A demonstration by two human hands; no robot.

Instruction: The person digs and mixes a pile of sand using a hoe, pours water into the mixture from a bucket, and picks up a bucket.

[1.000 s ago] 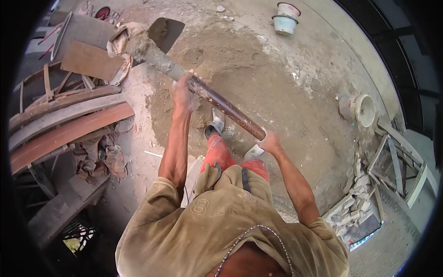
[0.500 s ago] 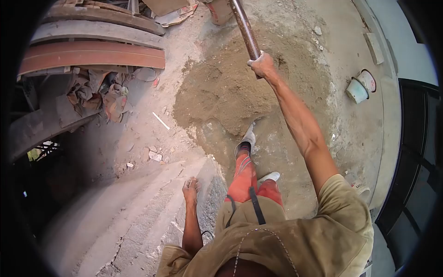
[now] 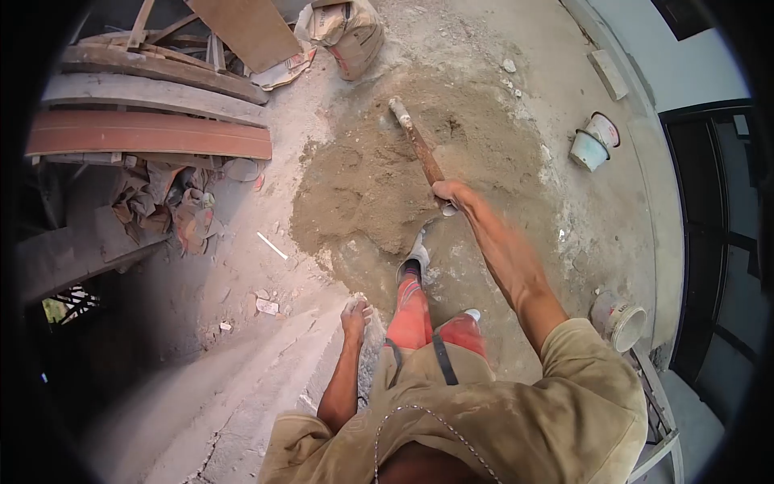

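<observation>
My right hand (image 3: pixel 451 192) is closed around a brown pole (image 3: pixel 422 149) near its near end. The pole slants away to the upper left over a heap of damp, sandy mix (image 3: pixel 363 173), and its far end is whitish. I cannot make out what kind of tool it belongs to. My left hand (image 3: pixel 355 315) is beside the top edge of a rough concrete block (image 3: pixel 282 355). Its fingers are loosely bent and apart, with nothing seen in them. My foot in a grey shoe (image 3: pixel 419 252) stands at the near edge of the heap.
A paper cement sack (image 3: pixel 353 40) stands beyond the heap. Boards (image 3: pixel 153 133) and crumpled sacks (image 3: pixel 193 214) lie at the left. Two nested buckets (image 3: pixel 595 143) and another bucket (image 3: pixel 619 321) are at the right, before a dark door (image 3: pixel 709 242).
My right hand has come slightly nearer and lower, and the pole's whitish far end has swung down over the heap. My left hand has shifted slightly forward and right. The view has tilted.
</observation>
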